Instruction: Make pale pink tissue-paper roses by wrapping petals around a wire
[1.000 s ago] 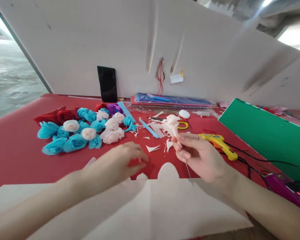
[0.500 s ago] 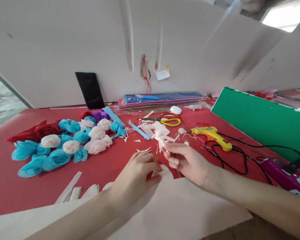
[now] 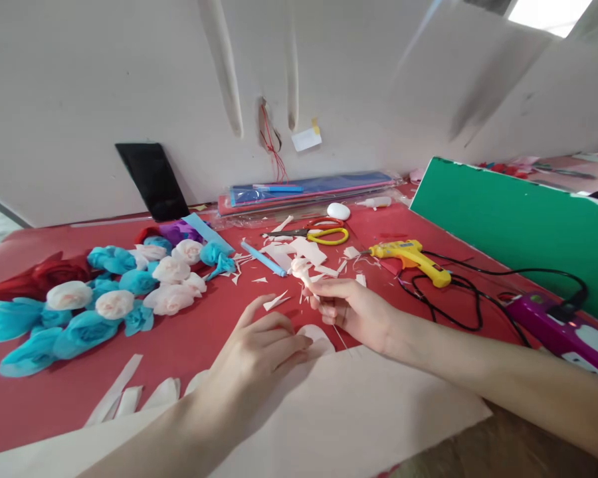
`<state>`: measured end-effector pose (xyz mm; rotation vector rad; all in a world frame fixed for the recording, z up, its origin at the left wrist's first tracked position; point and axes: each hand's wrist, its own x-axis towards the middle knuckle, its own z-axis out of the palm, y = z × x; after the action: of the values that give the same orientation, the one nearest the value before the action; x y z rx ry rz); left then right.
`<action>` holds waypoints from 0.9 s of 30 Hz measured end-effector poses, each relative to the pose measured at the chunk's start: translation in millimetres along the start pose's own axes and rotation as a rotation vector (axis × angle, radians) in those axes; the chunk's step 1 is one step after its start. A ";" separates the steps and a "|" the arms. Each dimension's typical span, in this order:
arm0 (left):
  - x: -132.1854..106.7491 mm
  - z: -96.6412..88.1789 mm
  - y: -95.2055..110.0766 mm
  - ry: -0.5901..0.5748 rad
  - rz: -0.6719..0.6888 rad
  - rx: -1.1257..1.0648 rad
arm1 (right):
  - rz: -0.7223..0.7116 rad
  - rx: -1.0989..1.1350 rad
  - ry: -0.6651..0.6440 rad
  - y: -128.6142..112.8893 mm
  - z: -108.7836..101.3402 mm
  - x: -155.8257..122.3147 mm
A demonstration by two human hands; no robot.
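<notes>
My right hand [image 3: 361, 312] pinches a small pale paper flower [image 3: 300, 269] at its base, with the bud tilted up and to the left. Its thin stem [image 3: 339, 336] slants down below the fingers. Beside it, my left hand [image 3: 264, 342] is open, fingers apart and partly bent. Its fingertips are over or against a rounded pale paper petal [image 3: 320, 340]; contact is hard to make out. Under both forearms lies a large pale paper sheet [image 3: 339, 411]. Several cut paper strips [image 3: 113, 392] poke out past its left edge.
Blue, white and red paper flowers [image 3: 114, 304] lie grouped at left. Scissors [image 3: 323, 234], a blue pen [image 3: 264, 257] and paper scraps sit ahead. At right are a yellow glue gun [image 3: 408, 257], its black cord, a purple power strip [image 3: 568, 332] and a green board [image 3: 518, 226].
My left index finger has lifted and the fingers have spread. The whole view has shifted, so things appear further left. My right hand still has the flower.
</notes>
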<state>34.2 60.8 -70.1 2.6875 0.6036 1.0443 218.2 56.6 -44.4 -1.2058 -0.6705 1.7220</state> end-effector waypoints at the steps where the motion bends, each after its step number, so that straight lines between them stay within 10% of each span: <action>1: 0.2 -0.4 -0.2 -0.001 0.005 0.009 | 0.009 -0.020 0.002 0.8 -0.5 0.5; 27: -1.9 -1.9 10.8 0.002 0.042 -0.064 | -0.071 0.082 -0.085 2.0 -2.4 3.0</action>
<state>34.8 50.4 -66.4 2.6545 0.5076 1.0577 219.3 58.2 -48.3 -1.0459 -0.6787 1.7319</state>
